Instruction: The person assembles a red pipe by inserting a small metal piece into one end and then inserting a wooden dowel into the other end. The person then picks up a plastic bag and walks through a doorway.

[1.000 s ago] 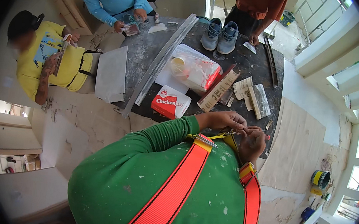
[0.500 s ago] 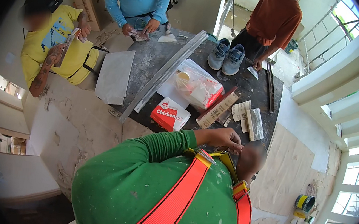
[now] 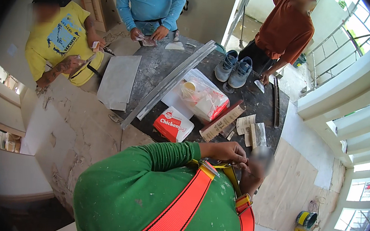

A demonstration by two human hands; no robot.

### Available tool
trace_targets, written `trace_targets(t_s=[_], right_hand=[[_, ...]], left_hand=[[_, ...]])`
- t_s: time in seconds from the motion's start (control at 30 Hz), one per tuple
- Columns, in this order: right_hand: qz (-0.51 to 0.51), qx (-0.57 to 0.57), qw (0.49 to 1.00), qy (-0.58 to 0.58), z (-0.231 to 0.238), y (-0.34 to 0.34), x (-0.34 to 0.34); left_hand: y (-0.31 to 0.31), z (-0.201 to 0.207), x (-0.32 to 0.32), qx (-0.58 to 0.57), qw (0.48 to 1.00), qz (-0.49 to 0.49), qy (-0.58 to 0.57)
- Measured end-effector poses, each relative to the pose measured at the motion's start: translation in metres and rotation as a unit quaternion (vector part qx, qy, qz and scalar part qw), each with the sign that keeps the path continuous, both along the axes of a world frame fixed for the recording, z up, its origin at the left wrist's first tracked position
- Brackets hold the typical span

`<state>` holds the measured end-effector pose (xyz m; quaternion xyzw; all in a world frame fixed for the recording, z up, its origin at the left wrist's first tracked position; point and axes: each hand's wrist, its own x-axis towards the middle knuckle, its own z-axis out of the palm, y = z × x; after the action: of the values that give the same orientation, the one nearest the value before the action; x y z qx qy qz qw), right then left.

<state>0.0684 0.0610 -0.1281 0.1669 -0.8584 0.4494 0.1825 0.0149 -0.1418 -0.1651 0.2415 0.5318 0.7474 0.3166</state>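
Note:
My left hand [image 3: 231,152], out of a green sleeve, reaches across my chest with its fingers pinched together. Its fingertips meet my right hand [image 3: 250,179] close to my yellow and red harness strap [image 3: 245,204]. Whatever lies between the fingers is too small to make out. A blurred patch covers part of my right hand, so its fingers cannot be read. Just beyond my hands, on a dark table [image 3: 153,74], lie a curled strip of sandpaper [image 3: 221,121], a smaller sandpaper piece [image 3: 245,124] and a pale block [image 3: 258,134].
A red and white food box [image 3: 174,124] sits beside a plastic bag [image 3: 202,95] with packaging. A long metal profile [image 3: 170,84] crosses the table. Grey-blue sneakers [image 3: 234,69] stand at the far side. Three co-workers surround the table; one holds a putty knife [image 3: 259,85]. Buckets [image 3: 307,219] stand right.
My hands stay together at my chest, with small finger shifts. The person in yellow has lowered the flat tool in their hand. The whole view has shifted slightly.

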Motion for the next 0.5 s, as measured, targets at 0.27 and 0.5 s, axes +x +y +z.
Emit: trace_targets(t_s=[0.27,0.5], right_hand=[[-0.014,-0.005,0.999,0.041,0.012,-0.006,0.005],[0.01,-0.017,1.0,0.003,-0.005,0.006,0.013]], left_hand=[[0.002,-0.003,0.009,0.028,0.997,0.06,-0.041],[0.013,-0.011,0.023,0.027,0.991,0.108,-0.076]])
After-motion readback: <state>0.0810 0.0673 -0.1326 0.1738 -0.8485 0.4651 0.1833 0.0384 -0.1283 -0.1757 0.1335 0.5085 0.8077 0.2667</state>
